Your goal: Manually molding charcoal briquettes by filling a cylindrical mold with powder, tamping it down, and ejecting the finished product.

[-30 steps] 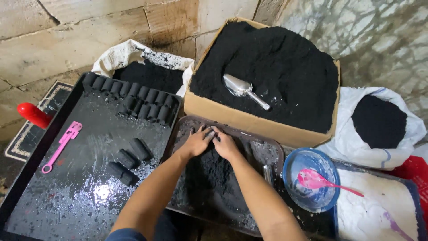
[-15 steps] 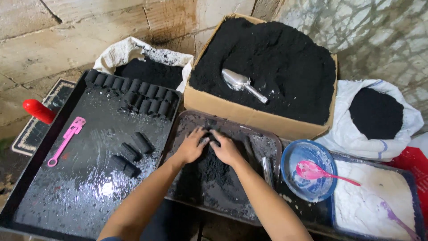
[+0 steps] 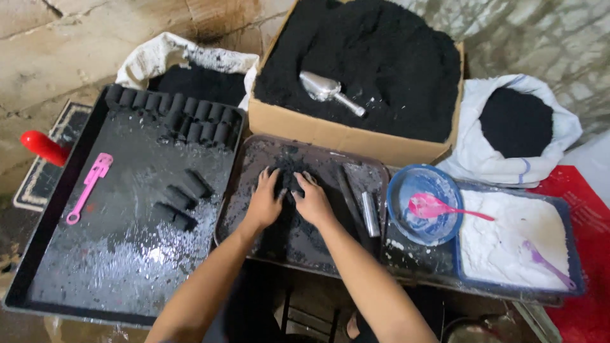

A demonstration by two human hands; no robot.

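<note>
Black powder heap (image 3: 287, 190) mid brown tray (image 3: 236, 209): left hand (image 3: 265, 202) and right hand (image 3: 312, 202) press on it, fingers spread, gripping nothing. Metal tube (image 3: 369, 214) by tray's right edge. Blue bowl (image 3: 400, 219) just right; cardboard box (image 3: 330, 133) blocks far edge; black cylinders (image 3: 183, 198) left.

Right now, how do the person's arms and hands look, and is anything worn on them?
Both forearms are bare, with no sleeves in view. The left hand and the right hand wear no gloves, rings or watch. Black powder smudges the fingers of both.
</note>
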